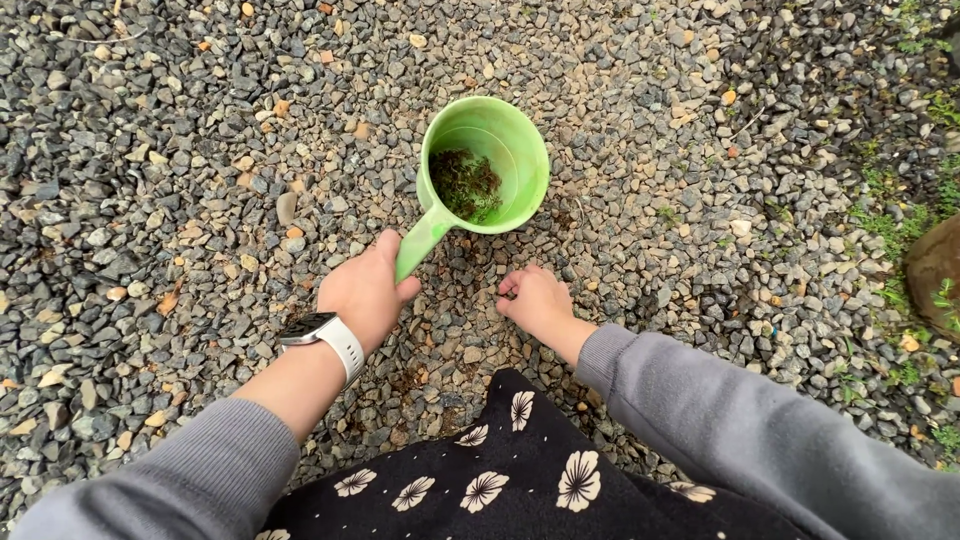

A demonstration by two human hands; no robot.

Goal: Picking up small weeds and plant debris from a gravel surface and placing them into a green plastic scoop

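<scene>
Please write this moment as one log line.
left hand: holds green scoop handle | right hand: fingers curled on gravel | scoop: dark plant bits inside

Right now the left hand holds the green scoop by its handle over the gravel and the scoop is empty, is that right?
Not quite: the head view shows the green scoop holding a clump of dark plant matter. The left hand does hold its handle, over the gravel.

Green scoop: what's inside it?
The green scoop holds a dark clump of plant bits, moss or pulled weeds, against its lower left wall; the rest of the inside is bare. The clump hides what lies beneath it. The left hand grips the handle.
</scene>
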